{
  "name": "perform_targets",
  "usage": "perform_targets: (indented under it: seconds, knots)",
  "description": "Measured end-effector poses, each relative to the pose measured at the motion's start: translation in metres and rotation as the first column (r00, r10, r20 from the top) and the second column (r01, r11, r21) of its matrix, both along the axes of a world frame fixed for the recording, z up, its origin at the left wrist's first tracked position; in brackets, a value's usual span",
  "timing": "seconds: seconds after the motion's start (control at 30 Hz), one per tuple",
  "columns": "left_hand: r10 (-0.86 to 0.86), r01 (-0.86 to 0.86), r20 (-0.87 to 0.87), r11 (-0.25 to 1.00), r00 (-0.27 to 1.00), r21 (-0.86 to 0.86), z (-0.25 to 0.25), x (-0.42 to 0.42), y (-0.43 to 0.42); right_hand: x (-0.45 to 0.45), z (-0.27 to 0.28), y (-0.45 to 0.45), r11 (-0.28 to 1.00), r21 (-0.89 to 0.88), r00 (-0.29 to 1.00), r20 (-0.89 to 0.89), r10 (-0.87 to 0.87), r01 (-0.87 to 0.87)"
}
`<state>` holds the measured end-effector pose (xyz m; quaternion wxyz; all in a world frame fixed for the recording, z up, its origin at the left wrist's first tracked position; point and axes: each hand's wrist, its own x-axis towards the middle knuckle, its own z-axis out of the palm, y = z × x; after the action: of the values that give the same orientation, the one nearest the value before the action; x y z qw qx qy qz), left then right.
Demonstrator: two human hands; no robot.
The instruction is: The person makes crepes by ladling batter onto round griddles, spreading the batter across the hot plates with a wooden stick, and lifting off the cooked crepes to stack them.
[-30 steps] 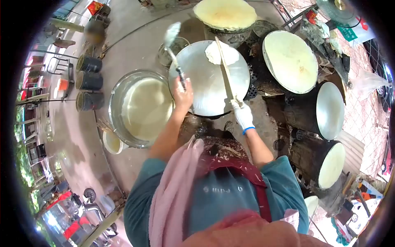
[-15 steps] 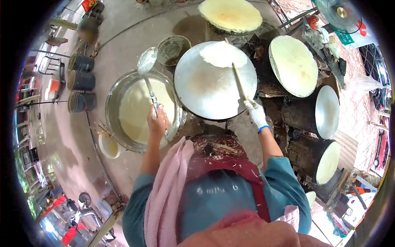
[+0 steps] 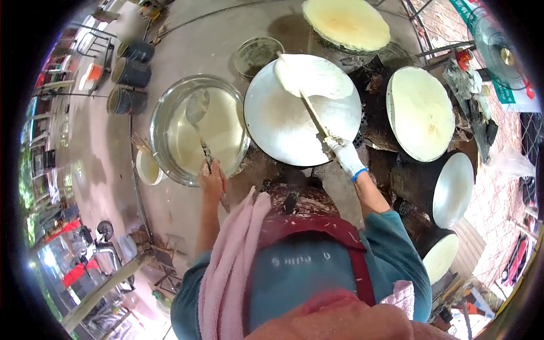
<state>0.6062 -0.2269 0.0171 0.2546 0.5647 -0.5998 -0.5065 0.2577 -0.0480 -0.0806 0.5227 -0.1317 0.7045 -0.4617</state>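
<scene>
My left hand [image 3: 212, 181] is wrapped around the handle of a metal ladle [image 3: 198, 107], whose bowl is over the wide metal basin [image 3: 160, 105] of pale batter [image 3: 212, 141]. A white glove with a blue cuff covers my right hand [image 3: 344, 155], which grips a wooden batter spreader [image 3: 310, 110]. The spreader reaches across a round griddle [image 3: 277, 127] to a patch of white batter [image 3: 326, 79] at its far side. Bare metal shows on the near part of the griddle. I cannot tell whether the ladle touches the batter.
Pale round sheets cover another griddle [image 3: 345, 22] at the back and one [image 3: 420, 113] on the right. Further right stands a bare griddle [image 3: 453, 190]. A bucket [image 3: 255, 56] is behind the basin, and a small white tub [image 3: 149, 167] sits at its left.
The ladle bowl has moved from beyond the basin's far rim to over the batter inside. My right hand has swung the spreader's far end left, and the white batter patch reaches further left.
</scene>
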Motion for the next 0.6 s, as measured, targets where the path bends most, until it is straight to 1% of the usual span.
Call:
perform_targets:
  seconds: [0.07,0.1,0.13,0.17,0.2,0.23,0.27,0.3,0.37,0.4,0.43,0.47,0.53,0.57,0.6]
  knots:
    - [0.019,-0.019,-0.008,0.999,1.000,0.031,0.013,-0.008,0.010,-0.032,-0.001,0.012,0.996,-0.074,0.998,-0.034,-0.046,0.044]
    - [0.031,-0.031,-0.012,0.998,0.999,0.047,0.016,-0.010,0.015,-0.046,0.007,0.013,0.992,-0.111,0.996,-0.048,-0.068,0.063]
    - [0.047,-0.046,-0.011,0.998,0.999,0.046,0.016,-0.011,0.018,-0.060,0.015,0.014,0.952,-0.274,0.971,-0.153,-0.184,0.138]
    - [0.060,-0.060,-0.008,0.997,0.998,0.049,0.015,-0.011,0.022,-0.081,-0.009,0.013,0.965,-0.218,0.973,-0.144,-0.181,0.147]
    - [0.071,-0.071,-0.002,0.996,0.997,0.054,0.014,-0.011,0.027,-0.083,-0.009,0.010,0.993,-0.117,0.997,-0.077,-0.021,0.012]
    - [0.094,-0.094,-0.001,0.994,0.996,0.059,0.010,-0.013,0.030,-0.088,-0.008,0.007,0.991,-0.027,0.991,0.001,0.134,-0.134]
    - [0.118,-0.118,-0.001,0.991,0.993,0.063,0.005,-0.016,0.033,-0.072,0.004,-0.006,0.983,-0.051,0.984,-0.003,0.178,-0.178]
    - [0.139,-0.139,0.003,0.988,0.990,0.070,0.004,-0.017,0.037,-0.058,0.029,-0.015,0.974,0.018,0.974,0.013,0.225,-0.225]
    - [0.121,-0.119,-0.020,0.988,0.992,0.095,0.006,-0.020,0.042,-0.057,-0.005,-0.009,0.969,0.018,0.969,0.018,0.246,-0.247]
    - [0.114,-0.110,-0.033,0.988,0.993,0.107,0.007,-0.022,0.044,-0.061,0.014,-0.010,0.971,-0.062,0.972,-0.030,0.231,-0.232]
    - [0.120,-0.117,-0.029,0.988,0.992,0.103,0.009,-0.022,0.046,-0.076,0.037,-0.009,0.953,-0.056,0.944,-0.166,0.285,-0.297]
    - [0.127,-0.124,-0.025,0.987,0.992,0.099,0.009,-0.022,0.048,-0.099,0.018,-0.009,0.978,-0.173,0.992,0.027,0.125,-0.119]
    - [0.143,-0.140,-0.023,0.985,0.989,0.097,0.009,-0.023,0.052,-0.127,0.041,-0.021,0.984,0.076,0.978,-0.123,0.168,-0.159]
    - [0.151,-0.148,-0.025,0.984,0.988,0.100,0.009,-0.024,0.054,-0.123,0.040,-0.033,0.983,-0.112,0.989,0.002,0.145,-0.144]
    - [0.159,-0.155,-0.029,0.983,0.987,0.099,0.008,-0.026,0.055,-0.121,0.045,-0.033,0.957,-0.008,0.956,0.045,0.289,-0.289]
